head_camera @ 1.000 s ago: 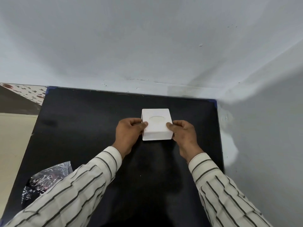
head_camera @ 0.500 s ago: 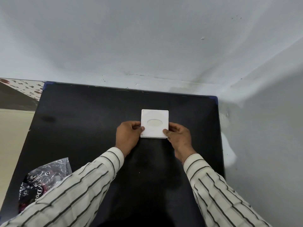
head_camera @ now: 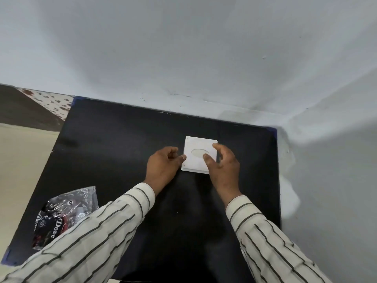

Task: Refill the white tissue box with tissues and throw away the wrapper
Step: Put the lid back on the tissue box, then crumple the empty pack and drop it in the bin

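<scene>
The white tissue box [head_camera: 197, 144] lies flat on the black table [head_camera: 122, 152], its lid with an oval slot facing up. My left hand [head_camera: 163, 167] is curled at the box's left side, thumb pressed on its left edge. Spread over the box's right half is my right hand [head_camera: 223, 167], with the thumb near the oval and the index finger at the far right corner; it grips nothing. A crinkled shiny wrapper [head_camera: 67, 211] with dark print lies at the table's near left, partly behind my left sleeve. What it holds is not visible.
The table stands in a corner, with a pale wall [head_camera: 183, 58] right behind it and another wall [head_camera: 326, 180] along its right edge. Beige floor [head_camera: 18, 170] shows past the table's left edge.
The box went from tilted in both hands to flat on the table. My right hand has let go of its side and lifted over the lid with fingers apart.
</scene>
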